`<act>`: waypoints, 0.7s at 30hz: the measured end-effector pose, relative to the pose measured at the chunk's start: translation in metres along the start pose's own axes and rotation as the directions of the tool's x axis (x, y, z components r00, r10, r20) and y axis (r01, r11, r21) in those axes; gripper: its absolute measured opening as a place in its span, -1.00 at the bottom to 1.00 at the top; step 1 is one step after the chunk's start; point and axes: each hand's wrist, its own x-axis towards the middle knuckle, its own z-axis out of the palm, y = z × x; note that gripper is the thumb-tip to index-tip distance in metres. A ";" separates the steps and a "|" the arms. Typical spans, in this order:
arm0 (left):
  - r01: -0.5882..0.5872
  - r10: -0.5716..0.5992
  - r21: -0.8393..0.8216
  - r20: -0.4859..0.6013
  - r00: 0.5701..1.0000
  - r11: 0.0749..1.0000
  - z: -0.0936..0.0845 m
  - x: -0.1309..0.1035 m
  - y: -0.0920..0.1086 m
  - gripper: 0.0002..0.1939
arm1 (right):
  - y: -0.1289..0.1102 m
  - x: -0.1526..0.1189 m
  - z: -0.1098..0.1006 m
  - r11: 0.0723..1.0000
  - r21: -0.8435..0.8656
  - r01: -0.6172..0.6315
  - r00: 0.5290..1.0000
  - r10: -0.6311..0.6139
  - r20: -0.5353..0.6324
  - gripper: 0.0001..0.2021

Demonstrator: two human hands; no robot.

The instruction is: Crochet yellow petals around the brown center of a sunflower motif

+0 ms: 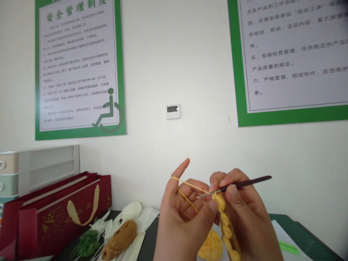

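Note:
My left hand [187,206] pinches the top of a yellow crocheted strip [227,228] between thumb and fingers, its index finger raised. Yellow yarn [187,184] loops around that finger and runs to the work. In my right hand [241,203] is a crochet hook [250,181] with a dark handle, its metal tip pointing left at the strip's upper end. The strip hangs down between both hands, its lower end cut off by the frame. Behind my left wrist lies a yellow yarn ball [210,246], partly covered.
On the left stand dark red gift bags [59,214] beside a drawer unit [51,165]. Brown yarn [121,239], green yarn [87,243] and white yarn [132,210] lie on the table. At right are a green cutting mat [301,232] and a bright green tool [288,247] on white paper.

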 end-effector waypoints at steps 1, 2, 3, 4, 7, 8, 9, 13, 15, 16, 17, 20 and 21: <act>0.001 -0.001 0.003 0.005 1.000 1.000 -0.001 0.000 0.001 -0.12 | 0.000 0.000 -0.003 1.000 -0.019 0.005 1.000 -0.005 0.006 -0.93; 0.006 -0.006 0.003 0.010 1.000 1.000 -0.002 0.001 0.002 -0.15 | 0.000 0.001 -0.005 0.999 -0.034 0.015 1.000 -0.015 0.005 -0.92; 0.015 -0.015 0.001 0.014 1.000 1.000 -0.003 0.001 0.002 -0.17 | 0.001 0.001 -0.007 0.999 -0.037 0.021 1.000 -0.021 0.000 -0.91; 0.024 -0.023 -0.001 0.019 1.000 1.000 -0.004 0.002 0.003 -0.19 | 0.001 0.001 -0.009 0.999 -0.028 0.020 1.000 -0.020 -0.001 -0.90; 0.036 -0.036 -0.002 0.033 0.999 0.999 -0.007 0.003 0.003 -0.24 | 0.001 0.000 -0.011 1.000 -0.012 0.013 1.000 -0.013 0.008 -0.87; 0.037 -0.037 -0.005 0.039 0.999 0.999 -0.007 0.004 0.002 -0.26 | 0.001 0.000 -0.011 0.999 -0.030 0.031 1.000 -0.031 0.000 -0.86; 0.038 -0.038 -0.008 0.044 0.998 0.999 -0.007 0.004 0.002 -0.27 | 0.001 0.001 -0.010 0.997 -0.059 0.055 0.998 -0.056 -0.011 -0.87; 0.051 -0.050 -0.018 0.053 0.997 0.999 -0.008 0.004 0.002 -0.30 | -0.003 0.002 -0.008 0.967 -0.180 0.178 0.980 -0.190 -0.053 -0.87; 0.057 -0.056 -0.024 0.057 0.997 0.998 -0.008 0.004 0.002 -0.31 | -0.007 0.002 -0.008 0.932 -0.250 0.261 0.962 -0.273 -0.012 -0.87; 0.063 -0.061 -0.029 0.061 0.996 0.998 -0.007 0.004 0.002 -0.31 | -0.009 0.003 -0.009 0.903 -0.294 0.312 0.947 -0.321 0.019 -0.87; 0.069 -0.066 -0.035 0.065 0.996 0.997 -0.007 0.004 0.003 -0.32 | -0.011 0.003 -0.009 0.869 -0.341 0.359 0.930 -0.364 0.051 -0.89; 0.081 -0.077 -0.050 0.075 0.994 0.995 -0.007 0.003 0.003 -0.33 | -0.016 0.003 -0.008 0.759 -0.447 0.474 0.872 -0.475 0.119 -0.92; 0.081 -0.077 -0.050 0.077 0.994 0.995 -0.007 0.003 0.003 -0.33 | -0.017 0.002 -0.007 0.727 -0.466 0.504 0.852 -0.506 0.132 -0.93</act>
